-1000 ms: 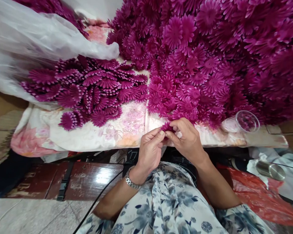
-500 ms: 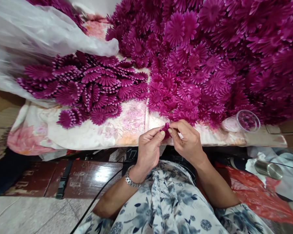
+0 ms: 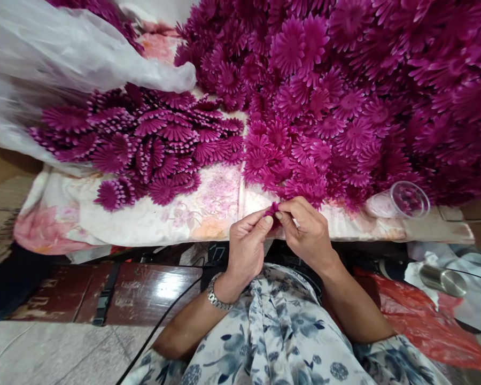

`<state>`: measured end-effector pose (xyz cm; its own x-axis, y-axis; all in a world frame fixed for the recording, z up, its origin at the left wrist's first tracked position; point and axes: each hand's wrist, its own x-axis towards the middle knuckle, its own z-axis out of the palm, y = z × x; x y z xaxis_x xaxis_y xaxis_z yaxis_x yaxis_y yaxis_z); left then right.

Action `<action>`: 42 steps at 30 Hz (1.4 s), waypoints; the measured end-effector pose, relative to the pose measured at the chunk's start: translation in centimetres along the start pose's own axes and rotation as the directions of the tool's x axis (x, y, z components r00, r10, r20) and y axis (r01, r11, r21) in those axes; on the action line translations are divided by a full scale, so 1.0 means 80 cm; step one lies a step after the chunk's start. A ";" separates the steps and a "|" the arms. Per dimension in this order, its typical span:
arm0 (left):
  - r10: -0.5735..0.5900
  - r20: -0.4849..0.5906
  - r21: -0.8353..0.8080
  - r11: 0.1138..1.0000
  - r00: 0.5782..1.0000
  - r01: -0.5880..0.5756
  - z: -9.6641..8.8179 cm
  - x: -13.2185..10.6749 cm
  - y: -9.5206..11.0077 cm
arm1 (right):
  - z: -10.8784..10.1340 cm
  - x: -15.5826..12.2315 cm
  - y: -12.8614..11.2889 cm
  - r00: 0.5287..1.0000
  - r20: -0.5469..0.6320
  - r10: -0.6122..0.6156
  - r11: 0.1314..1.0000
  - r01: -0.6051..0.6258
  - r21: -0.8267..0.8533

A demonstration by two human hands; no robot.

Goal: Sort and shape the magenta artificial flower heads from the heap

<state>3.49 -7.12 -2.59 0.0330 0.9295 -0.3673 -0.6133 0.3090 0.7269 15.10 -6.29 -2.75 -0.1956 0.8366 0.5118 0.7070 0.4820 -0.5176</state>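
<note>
A small magenta artificial flower is pinched between both hands at the table's front edge, largely covered by fingers. My left hand, with a metal watch on its wrist, closes thumb and forefinger on the flower's left side. From the right, my right hand grips it with thumb and bent fingers. Just beyond the hands spreads a large heap of opened magenta flowers. To the left lie stacked flat petal pieces of the same colour.
A clear plastic cup lies on its side at the right. White plastic sheeting covers the back left. The table has a floral cloth. Below, at right, are a metal cylinder and a red plastic bag.
Both hands hold nearly the same place and grip on the flower. The whole view has shifted very slightly.
</note>
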 end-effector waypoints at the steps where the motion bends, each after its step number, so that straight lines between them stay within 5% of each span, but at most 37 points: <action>1: 0.005 0.004 0.003 1.000 1.000 -0.005 0.000 0.000 -0.001 | 0.000 -0.001 0.000 1.000 0.001 -0.001 1.000 0.001 -0.008; 11: 0.026 -0.075 -0.020 0.999 0.997 -0.028 -0.003 0.005 0.010 | -0.008 0.003 -0.012 0.998 -0.067 0.001 0.999 0.002 0.043; 17: 0.138 0.061 0.142 0.979 0.988 -0.146 -0.016 0.002 0.004 | -0.017 0.010 -0.014 0.992 0.070 0.104 0.970 -0.117 0.212; 23: 0.225 0.204 0.246 0.930 0.953 -0.273 -0.030 -0.002 0.000 | -0.013 0.006 -0.017 0.989 -0.066 0.131 0.974 -0.117 0.194; 27: 0.182 0.235 0.266 0.933 0.955 -0.243 -0.035 0.000 0.003 | -0.012 0.005 -0.018 0.983 -0.088 0.163 0.964 -0.139 0.228; 36: 0.079 0.305 0.231 0.961 0.949 -0.154 -0.038 0.011 0.006 | -0.016 0.001 -0.011 0.964 0.158 0.213 0.799 -0.265 0.540; 42: 0.091 0.293 0.246 0.955 0.952 -0.167 -0.033 0.008 0.004 | -0.012 -0.007 -0.011 0.966 0.093 0.242 0.881 -0.259 0.397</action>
<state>1.25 -6.96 -4.11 0.2063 0.9719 -0.1136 -0.3967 0.1892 0.8983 15.20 -7.47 -1.94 -0.0806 0.9489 0.3051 0.4036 0.3109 -0.8605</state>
